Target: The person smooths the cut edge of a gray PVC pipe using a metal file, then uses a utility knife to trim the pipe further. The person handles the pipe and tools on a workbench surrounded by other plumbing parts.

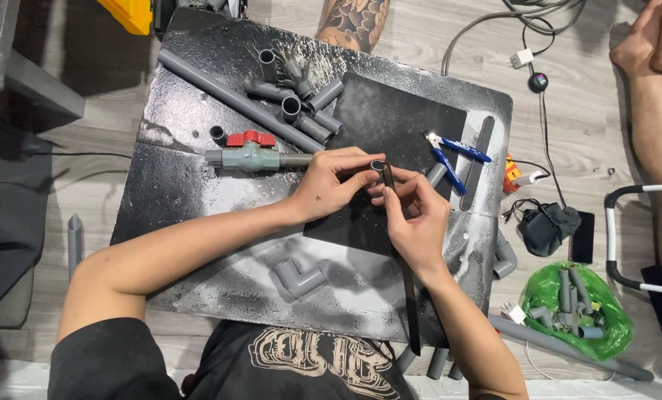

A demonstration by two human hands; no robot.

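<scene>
green plastic bag (618, 320) w/ grey pipe bits, floor at right, dark phone screen (583, 237) beside

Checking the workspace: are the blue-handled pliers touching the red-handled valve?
Apart. The head view shows the blue-handled pliers right of both hands and the red-handled valve left, with board between.

Even, fairly bright indoor light falls from above, leaving only soft shadows under the forearms and along the left edge of the frame. The black board (198, 178) shows dull whitish sheen, and the centre is sharp while corners bend slightly.
</scene>
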